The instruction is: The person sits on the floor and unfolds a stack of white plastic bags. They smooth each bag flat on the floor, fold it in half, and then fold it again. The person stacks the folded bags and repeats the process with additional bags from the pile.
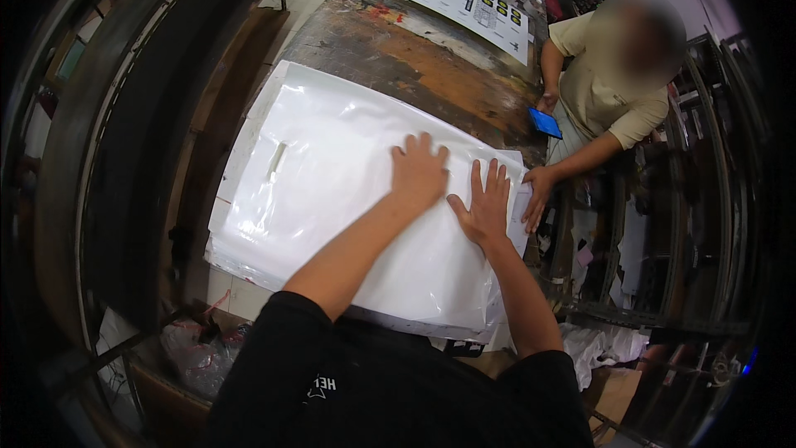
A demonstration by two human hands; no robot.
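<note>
Cluttered workshop with a stained table [356, 41] and a person [618, 91] beside it.
The tabletop is dark, streaked with orange and red; near its far end lies a white printed sheet [456, 10] with dark and yellow shapes. At right, the person, in a cream shirt, holds a blue-screened phone [545, 122]. Dark shelves [684, 228] stand beyond. Crumpled clear plastic [195, 357] sits lower left; lower right, a whitish bag [601, 347] lies near brown cardboard [618, 398].
</note>
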